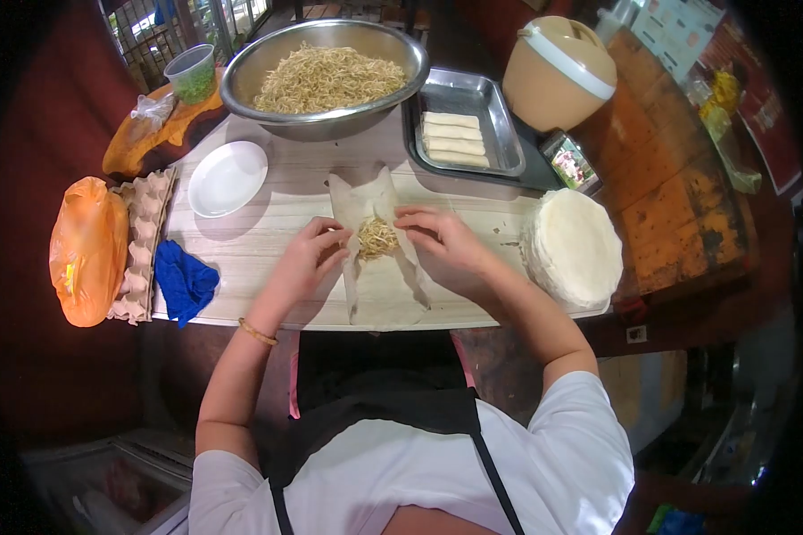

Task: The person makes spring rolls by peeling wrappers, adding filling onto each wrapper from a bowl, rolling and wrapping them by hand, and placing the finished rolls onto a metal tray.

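Note:
A thin pale wrapper [379, 290] lies on the table with its left and right sides folded inward. A small heap of bean sprout filling [377, 239] sits at its middle. At the wrapper's left edge, my left hand [317, 251] has its fingers bent and closed on the folded side. My right hand [444, 239] holds the opposite folded side, fingers curled toward the filling. To the right stands a round stack of wrappers [575, 248]. Several finished rolls [455, 140] rest side by side in a metal tray [504, 134] beyond my right hand.
A big steel bowl [241, 92] of sprouts [330, 78] stands at the back, near a white plate [227, 179]. On the left are a blue cloth [185, 281], egg cartons [143, 241], an orange bag [89, 251] and a plastic cup [192, 76]. A phone [570, 162] and a beige jug [558, 76] are back right.

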A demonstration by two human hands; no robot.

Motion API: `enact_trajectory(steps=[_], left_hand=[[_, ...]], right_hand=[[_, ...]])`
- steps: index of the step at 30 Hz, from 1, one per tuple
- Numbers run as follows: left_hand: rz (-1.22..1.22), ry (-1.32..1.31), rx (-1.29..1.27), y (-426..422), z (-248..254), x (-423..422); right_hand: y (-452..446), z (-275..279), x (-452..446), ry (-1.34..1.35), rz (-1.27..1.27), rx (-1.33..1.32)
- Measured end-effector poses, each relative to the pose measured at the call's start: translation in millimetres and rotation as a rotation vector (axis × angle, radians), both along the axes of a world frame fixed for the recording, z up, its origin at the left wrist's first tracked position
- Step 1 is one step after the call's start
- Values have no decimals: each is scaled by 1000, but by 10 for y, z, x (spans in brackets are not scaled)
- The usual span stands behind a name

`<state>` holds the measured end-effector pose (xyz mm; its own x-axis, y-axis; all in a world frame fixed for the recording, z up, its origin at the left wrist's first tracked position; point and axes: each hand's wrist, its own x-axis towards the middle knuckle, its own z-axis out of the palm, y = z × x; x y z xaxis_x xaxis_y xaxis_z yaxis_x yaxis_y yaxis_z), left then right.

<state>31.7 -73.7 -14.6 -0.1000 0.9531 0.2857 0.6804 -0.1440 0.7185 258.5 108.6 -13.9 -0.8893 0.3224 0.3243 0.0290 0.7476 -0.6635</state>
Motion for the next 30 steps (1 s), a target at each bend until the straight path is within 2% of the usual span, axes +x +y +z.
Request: enact_trajectory(steps=[1,3,6,8,10,17,19,20,21,22,24,28,30], left_hand=[[0,1,0,12,-26,-5],[-23,232,204,57,-74,-5],[-10,358,225,68,-73,1],[1,347,224,78,-110,19],[12,336,224,78,-112,51],[100,170,70,16,-6,247],[127,125,21,25,-27,247],[125,98,-1,29,-43,241],[124,71,-23,32,-61,235],[125,70,-26,35,-84,225],[53,184,55,38,-116,202],[18,209,41,7,-92,176],[-76,294,34,-22,-60,113]], right_hand=[[-7,6,2,-12,9,-28],[-7,4,2,-21,16,-9],[-19,7,12,-56,29,-29],[-23,-6,12,-81,36,-70],[-24,-25,7,-4,63,125],[-106,-21,25,33,54,88],[-161,56,41,-217,-43,-93],[-139,6,39,-218,-42,-95],[-116,-49,28,-96,30,86],[-92,-95,26,28,101,266],[-55,-123,43,-1,125,245],[-57,16,136,-125,195,243],[-50,106,140,-129,241,227]])
